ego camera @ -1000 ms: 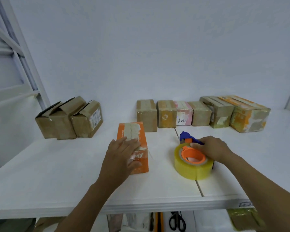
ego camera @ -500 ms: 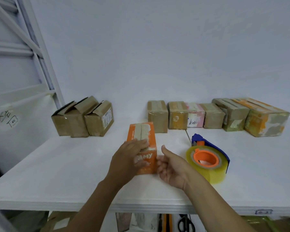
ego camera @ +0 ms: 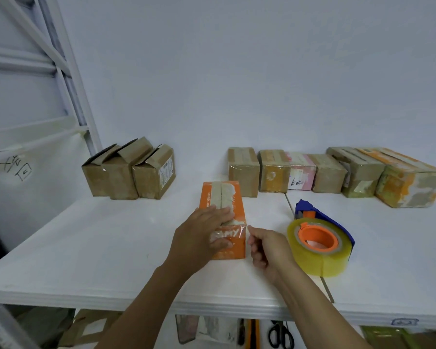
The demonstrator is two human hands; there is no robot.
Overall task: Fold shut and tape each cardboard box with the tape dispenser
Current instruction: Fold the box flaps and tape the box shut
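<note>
Orange box under left fingers, tape pinched

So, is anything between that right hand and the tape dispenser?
Nothing visible. The right hand, pinching clear tape at the edge of the orange box, has only bare table between it and the tape dispenser.

Bright, even, diffuse light is cast over the whole scene, and only faint, soft shadows are seen on the white surface beside the far-left brown boxes. A mild sheen is caught on the tape dispenser. Straight lines are bowed toward the edges, and the near corners are smeared.
</note>
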